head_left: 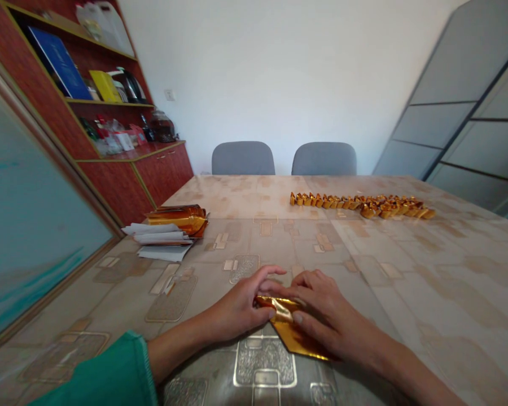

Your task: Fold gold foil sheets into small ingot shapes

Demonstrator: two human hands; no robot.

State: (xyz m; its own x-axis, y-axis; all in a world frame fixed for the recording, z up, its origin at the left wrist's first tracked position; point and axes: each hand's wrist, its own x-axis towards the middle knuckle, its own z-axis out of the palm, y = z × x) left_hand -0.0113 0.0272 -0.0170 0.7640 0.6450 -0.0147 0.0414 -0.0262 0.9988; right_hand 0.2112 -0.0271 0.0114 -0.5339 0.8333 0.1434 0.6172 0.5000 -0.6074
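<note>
A sheet of gold foil paper (pixel 291 331) lies folded on the patterned tablecloth (pixel 389 270) near the front edge. My left hand (pixel 241 301) pinches its left end between thumb and fingers. My right hand (pixel 322 311) rests over its upper part, fingertips reaching towards my left hand, and hides part of the sheet. Far ahead on the table stands a long row of small folded gold foil pieces (pixel 359 206). To the left lies a curled stack of gold foil sheets (pixel 178 220), beside loose white paper sheets (pixel 163 241).
Two grey chair backs (pixel 283 159) stand beyond the far table edge. A red wooden cabinet with shelves (pixel 165 172) holding books, bottles and a kettle stands at the back left. Glass panels stand along the left and right sides.
</note>
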